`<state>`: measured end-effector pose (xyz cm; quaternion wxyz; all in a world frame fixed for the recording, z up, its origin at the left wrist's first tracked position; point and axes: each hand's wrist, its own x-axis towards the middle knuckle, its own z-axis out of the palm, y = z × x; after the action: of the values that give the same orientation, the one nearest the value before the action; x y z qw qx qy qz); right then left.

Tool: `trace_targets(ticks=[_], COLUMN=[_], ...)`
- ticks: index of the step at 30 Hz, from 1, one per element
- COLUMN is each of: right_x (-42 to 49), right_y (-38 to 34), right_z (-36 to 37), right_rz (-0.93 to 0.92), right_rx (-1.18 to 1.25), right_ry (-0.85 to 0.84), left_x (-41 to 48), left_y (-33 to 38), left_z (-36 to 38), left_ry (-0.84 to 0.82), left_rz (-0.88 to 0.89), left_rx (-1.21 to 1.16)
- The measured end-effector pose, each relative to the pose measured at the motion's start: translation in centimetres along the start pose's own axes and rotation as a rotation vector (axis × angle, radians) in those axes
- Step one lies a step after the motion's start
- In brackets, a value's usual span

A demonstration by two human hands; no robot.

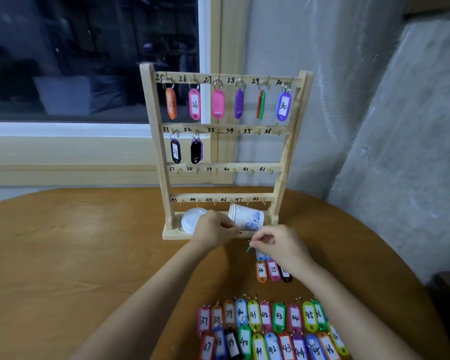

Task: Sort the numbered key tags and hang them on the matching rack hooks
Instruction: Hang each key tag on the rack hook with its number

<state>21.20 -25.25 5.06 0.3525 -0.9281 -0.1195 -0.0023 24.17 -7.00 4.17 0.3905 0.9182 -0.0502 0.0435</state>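
Observation:
A wooden rack (164, 178) stands on the table with hooks numbered 25 to 48. Tags hang on hooks 25 to 30 in the top row, and two dark tags (175, 151) hang on 31 and 32. My right hand (277, 246) pinches a green tag (249, 248) by its ring just in front of the rack base. My left hand (213, 228) hovers beside it with curled fingers; what it holds, if anything, is hidden. Tags 34, 35 and a black one (272, 271) lie under my right wrist. Two rows of tags numbered 37 to 46 (268, 328) lie near me.
A paper cup (246, 216) lies on its side on the rack base, with a white lid (191, 220) to its left. The round wooden table (76, 255) meets a window sill behind and a grey wall at right.

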Motion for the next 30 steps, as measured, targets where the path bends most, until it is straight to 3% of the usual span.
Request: trace_targets(ticks=[9, 21, 30], right_x=[2.5, 6.2, 7.5], right_y=[-6.1, -12.7, -14.0], right_z=[-3.7, -6.8, -7.1], right_rz=[-0.101, -0.258, -0.246], right_rx=[0.1, 0.092, 0.054], right_ry=[0.143, 0.298, 0.35], left_x=[-0.4, 2.7, 3.5], left_y=[4.9, 8.1, 8.6], left_z=[-8.2, -13.2, -12.8], left_ry=[0.153, 0.532, 0.624], left_rz=[0.072, 0.128, 0.109], left_rx=[-0.168, -0.255, -0.052])
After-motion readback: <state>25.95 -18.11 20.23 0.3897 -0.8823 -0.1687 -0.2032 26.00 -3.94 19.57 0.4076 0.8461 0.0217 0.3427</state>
